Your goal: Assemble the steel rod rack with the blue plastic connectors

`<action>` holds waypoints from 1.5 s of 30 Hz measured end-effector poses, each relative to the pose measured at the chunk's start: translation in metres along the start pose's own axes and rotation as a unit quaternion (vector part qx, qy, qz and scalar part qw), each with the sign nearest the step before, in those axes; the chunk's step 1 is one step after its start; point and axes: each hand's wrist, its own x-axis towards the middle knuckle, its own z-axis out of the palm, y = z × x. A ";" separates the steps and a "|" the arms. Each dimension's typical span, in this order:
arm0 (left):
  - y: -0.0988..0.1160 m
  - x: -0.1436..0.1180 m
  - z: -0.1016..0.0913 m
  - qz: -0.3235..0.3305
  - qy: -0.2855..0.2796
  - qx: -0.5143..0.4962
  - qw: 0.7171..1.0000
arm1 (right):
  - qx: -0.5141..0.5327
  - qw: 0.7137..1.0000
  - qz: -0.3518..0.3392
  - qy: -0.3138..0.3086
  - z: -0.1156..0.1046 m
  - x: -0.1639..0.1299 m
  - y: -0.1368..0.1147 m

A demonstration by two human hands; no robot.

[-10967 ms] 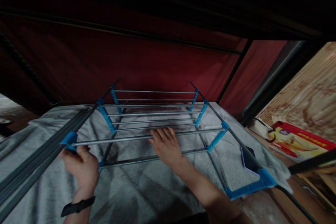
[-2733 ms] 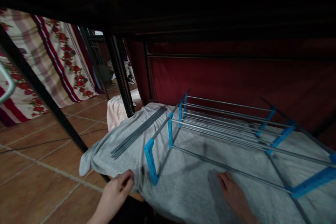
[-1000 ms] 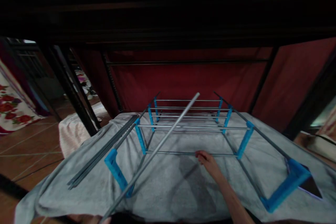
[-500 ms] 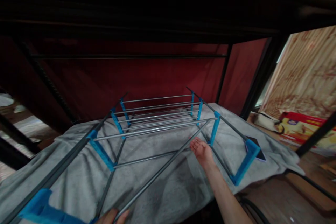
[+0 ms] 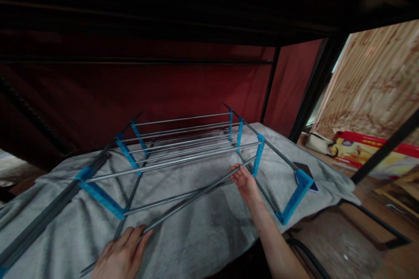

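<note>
A loose metal rod (image 5: 183, 202) is held at both ends above the grey blanket (image 5: 209, 235), slanting from the near edge up toward the right side of the rack (image 5: 183, 148). Its near end is pinned under the fingers of the left hand (image 5: 121, 255), which lies flat and mostly open on it rather than wrapped around. Its far end is met by the right hand (image 5: 244, 178), fingers loosely curled with the palm turned up, just beside a blue bracket (image 5: 258, 157).

The step in hand is judged to be seating the rod's far end in that bracket. It would best be done with the rod levelled and lined up with the other bars, the tip guided by the right fingers while gentle push is supplied from the left.

The bracket's socket cannot be made out, and whether the tip is pinched or merely cradled cannot be told. The rod's near tip is cut off near the frame's bottom edge. A bundle of spare rods (image 5: 39, 222) lies along the blanket's left edge, blurred.
</note>
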 end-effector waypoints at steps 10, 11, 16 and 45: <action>0.007 0.070 0.002 0.012 -0.001 0.006 1.000 | -0.055 0.998 -0.007 -0.007 0.006 0.004 -0.007; 0.007 0.076 0.002 0.020 0.004 0.000 1.000 | -0.061 0.998 -0.009 -0.005 0.007 0.004 -0.007; 0.010 0.105 0.004 0.059 0.022 -0.047 0.997 | -0.086 0.996 -0.013 -0.006 0.012 0.005 -0.008; 0.009 0.155 0.021 0.131 -0.023 -0.141 0.981 | -0.041 0.996 -0.046 0.064 0.030 0.027 0.004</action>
